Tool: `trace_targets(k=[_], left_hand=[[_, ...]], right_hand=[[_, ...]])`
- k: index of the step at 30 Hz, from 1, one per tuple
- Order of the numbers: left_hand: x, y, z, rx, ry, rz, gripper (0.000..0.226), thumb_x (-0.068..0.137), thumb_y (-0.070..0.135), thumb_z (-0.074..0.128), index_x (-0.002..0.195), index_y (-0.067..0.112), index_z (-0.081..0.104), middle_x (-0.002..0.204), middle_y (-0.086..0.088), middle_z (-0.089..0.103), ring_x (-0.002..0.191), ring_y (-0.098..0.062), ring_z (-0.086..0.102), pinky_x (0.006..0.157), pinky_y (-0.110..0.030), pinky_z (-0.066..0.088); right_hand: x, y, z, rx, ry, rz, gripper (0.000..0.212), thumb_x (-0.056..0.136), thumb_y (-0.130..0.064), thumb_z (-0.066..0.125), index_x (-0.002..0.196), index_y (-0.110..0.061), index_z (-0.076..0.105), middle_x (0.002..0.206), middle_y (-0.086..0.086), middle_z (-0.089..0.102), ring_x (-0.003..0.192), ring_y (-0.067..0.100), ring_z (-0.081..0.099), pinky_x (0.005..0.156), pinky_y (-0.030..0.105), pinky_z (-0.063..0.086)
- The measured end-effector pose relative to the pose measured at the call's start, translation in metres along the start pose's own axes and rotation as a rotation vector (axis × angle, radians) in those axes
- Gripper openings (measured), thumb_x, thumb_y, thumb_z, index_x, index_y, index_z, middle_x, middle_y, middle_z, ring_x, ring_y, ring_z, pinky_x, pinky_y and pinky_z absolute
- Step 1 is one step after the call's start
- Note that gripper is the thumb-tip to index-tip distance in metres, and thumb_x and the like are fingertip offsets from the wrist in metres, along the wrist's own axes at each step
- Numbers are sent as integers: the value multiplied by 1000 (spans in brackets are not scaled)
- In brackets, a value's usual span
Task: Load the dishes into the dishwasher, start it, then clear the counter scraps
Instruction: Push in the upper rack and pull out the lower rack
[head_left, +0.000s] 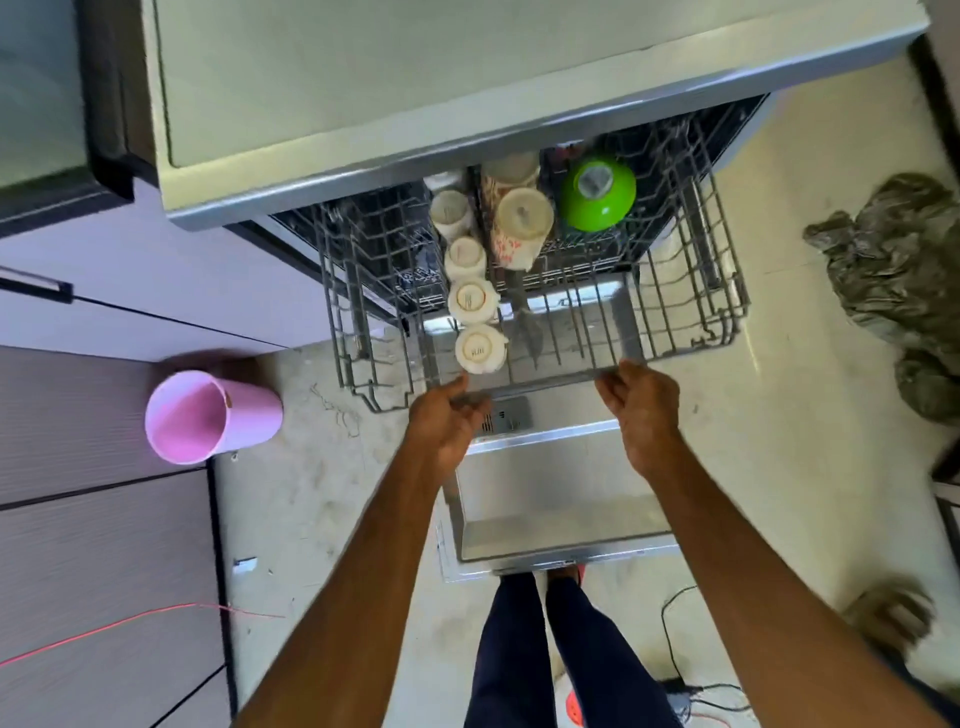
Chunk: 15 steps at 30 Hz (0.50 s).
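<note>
Fingers (612, 387) on both hands are curled round the front rail of the rack (545, 380). Left hand (447, 421) grips left of the rail's middle, right hand (647, 410) further right. Both grasp the rail and hold nothing else. Fingertips are blurred, so I can't tell how tight the grip is.

Rack position: slid out above the open door (561, 499), back end tucked under the counter (467, 78). Can't tell whether it's being pulled out or pushed in.

Progress, my read:
- Loading is partly done. Dishes sit in the rack's middle band; the left section and right-front tines are bare.
- Lower rack isn't visible, so no call on it.
- Door is down, so the machine isn't started.
- Scraps step isn't begun as far as I can judge. No scraps in view, and only part of the counter shows.
- Roughly a third through at best.

Counts in rack:
- cups (480, 349): 5, small, white, upside down, in one row front to back. The rearmost is half hidden by the counter edge.
- mugs (522, 218): 2, taller, red-patterned, upside down, just right of the cup row.
- bowl (597, 195): 1, green, upside down, right of the mugs.
- utensil (527, 322): 1, lying on the tines in front of the mugs, type unclear.

Off-task, on the floor (311, 493):
- bin (208, 415): 1, pink, left of the rack.
- cloth (893, 280): 1, crumpled heap, right of it.
</note>
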<state>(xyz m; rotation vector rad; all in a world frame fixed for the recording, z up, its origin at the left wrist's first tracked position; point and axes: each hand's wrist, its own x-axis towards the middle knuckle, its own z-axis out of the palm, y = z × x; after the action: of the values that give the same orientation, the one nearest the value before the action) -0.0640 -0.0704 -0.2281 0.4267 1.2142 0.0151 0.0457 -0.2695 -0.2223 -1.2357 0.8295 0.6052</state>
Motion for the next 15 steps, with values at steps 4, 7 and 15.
trace_targets(k=[4, 7, 15], left_hand=[[17, 44, 19, 29, -107, 32, 28, 93, -5, 56, 120, -3, 53, 92, -16, 67, 82, -23, 67, 88, -36, 58], [30, 77, 37, 52, -139, 76, 17, 93, -10, 51, 107, -3, 58, 94, -14, 68, 86, -21, 67, 87, -32, 57], [70, 151, 87, 139, -214, 194, 32, 82, -19, 51, 106, 2, 57, 96, -11, 66, 87, -19, 64, 92, -33, 53]], right_hand=[[18, -25, 46, -33, -79, -33, 19, 101, -6, 48, 92, -13, 62, 90, 3, 66, 86, 15, 65, 89, 35, 56], [29, -43, 85, -98, -91, -40, 23, 101, -12, 47, 87, -21, 61, 87, -3, 63, 86, 11, 60, 87, 34, 50], [56, -93, 172, -490, -127, -101, 11, 103, -17, 48, 96, -20, 56, 87, 0, 48, 84, 14, 51, 86, 30, 55]])
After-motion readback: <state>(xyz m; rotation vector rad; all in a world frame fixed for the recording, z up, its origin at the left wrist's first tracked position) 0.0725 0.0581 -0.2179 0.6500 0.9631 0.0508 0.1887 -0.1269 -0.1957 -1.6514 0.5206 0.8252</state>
